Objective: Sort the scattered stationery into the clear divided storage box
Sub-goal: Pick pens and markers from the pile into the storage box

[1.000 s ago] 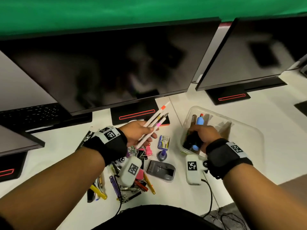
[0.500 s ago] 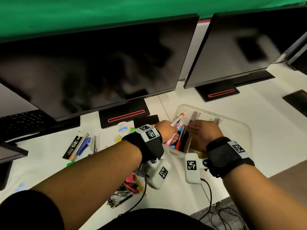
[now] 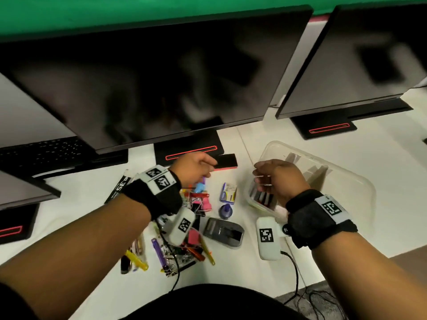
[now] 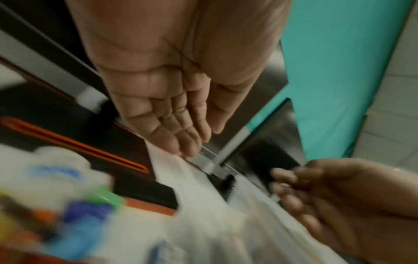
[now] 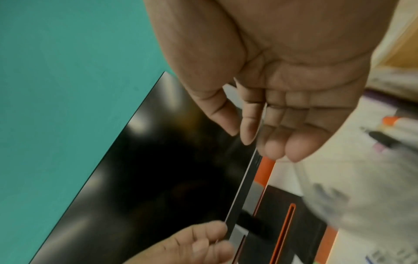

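The clear divided box (image 3: 346, 174) sits at the right of the white desk, with several pens (image 3: 261, 198) lying in its left compartment. My right hand (image 3: 258, 179) hovers over that compartment, fingers loosely bent and holding nothing; the right wrist view shows its palm bare (image 5: 248, 141), with the pens (image 5: 395, 128) beside it. My left hand (image 3: 206, 168) is over the far end of the scattered stationery pile (image 3: 184, 245), also empty, with fingers relaxed in the left wrist view (image 4: 203, 139).
Between pile and box lie a grey stapler (image 3: 224, 232), a purple-capped bottle (image 3: 226, 210) and a small blue and white pack (image 3: 228, 192). A black block with an orange base (image 3: 225, 160) lies by the monitor base (image 3: 184, 146). Monitors close off the back.
My left hand carried the white pens into the box, let go of them and moved back left over the pile, empty. My right hand lifted out of the box.
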The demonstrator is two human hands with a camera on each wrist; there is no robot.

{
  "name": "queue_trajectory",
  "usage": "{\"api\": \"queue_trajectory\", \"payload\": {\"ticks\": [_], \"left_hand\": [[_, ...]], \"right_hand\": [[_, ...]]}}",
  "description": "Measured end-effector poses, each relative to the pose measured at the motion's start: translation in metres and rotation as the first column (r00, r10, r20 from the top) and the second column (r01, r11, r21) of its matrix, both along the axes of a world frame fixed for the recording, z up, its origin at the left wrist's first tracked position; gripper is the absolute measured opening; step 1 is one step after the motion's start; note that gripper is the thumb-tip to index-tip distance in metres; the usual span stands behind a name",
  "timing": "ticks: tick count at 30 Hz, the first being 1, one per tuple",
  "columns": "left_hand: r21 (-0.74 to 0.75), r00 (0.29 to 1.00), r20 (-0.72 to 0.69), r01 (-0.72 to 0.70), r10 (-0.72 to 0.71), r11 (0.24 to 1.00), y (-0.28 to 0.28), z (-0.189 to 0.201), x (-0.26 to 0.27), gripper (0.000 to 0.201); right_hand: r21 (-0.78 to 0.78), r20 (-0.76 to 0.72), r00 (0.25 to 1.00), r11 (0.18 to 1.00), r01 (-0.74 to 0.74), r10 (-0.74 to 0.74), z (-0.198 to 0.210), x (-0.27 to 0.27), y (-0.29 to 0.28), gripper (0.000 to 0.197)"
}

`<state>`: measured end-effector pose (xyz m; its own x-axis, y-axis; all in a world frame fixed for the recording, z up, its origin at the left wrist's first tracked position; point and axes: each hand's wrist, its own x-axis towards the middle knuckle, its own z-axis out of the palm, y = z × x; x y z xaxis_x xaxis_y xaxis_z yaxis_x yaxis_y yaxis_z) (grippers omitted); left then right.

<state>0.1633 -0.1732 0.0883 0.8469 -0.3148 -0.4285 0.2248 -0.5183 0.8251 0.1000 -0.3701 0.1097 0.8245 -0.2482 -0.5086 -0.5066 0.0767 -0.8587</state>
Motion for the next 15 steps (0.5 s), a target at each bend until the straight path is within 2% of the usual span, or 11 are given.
{"api": "queue_trajectory", "payload": {"ticks": [3,6,8,10,12,15], "left_hand": [[0.289,0.992,0.125,-0.021,-0.016,0.957,0.067,-0.016,0.002,0.019],[0.479,0.995,0.052,0.051,-0.087,0.876,0.120,-0.035,-0.009,0.016],[0.543,0.991,0.022,0.099,-0.132,0.834,0.144,-0.045,-0.021,0.019],[0.572,0.988,0.009,0.122,-0.155,0.811,0.159,-0.053,-0.032,0.024],[0.593,0.986,-0.006,0.136,-0.164,0.794,0.169,-0.061,-0.039,0.026],[0.617,0.987,-0.022,0.140,-0.161,0.774,0.181,-0.072,-0.046,0.029]], "right_hand": [[-0.040,0.030,0.986,0.986,-0.163,0.164,-0.001,0.006,0.038,0.021],[-0.188,0.018,0.923,0.908,-0.376,0.386,-0.014,0.010,0.076,0.021],[-0.352,-0.031,0.837,0.778,-0.521,0.546,-0.033,0.012,0.099,0.023],[-0.524,-0.135,0.725,0.572,-0.631,0.675,-0.051,0.011,0.119,0.018],[-0.618,-0.238,0.628,0.383,-0.686,0.741,-0.065,0.007,0.136,0.019],[-0.665,-0.279,0.542,0.248,-0.705,0.793,-0.077,0.003,0.157,0.023]]}}
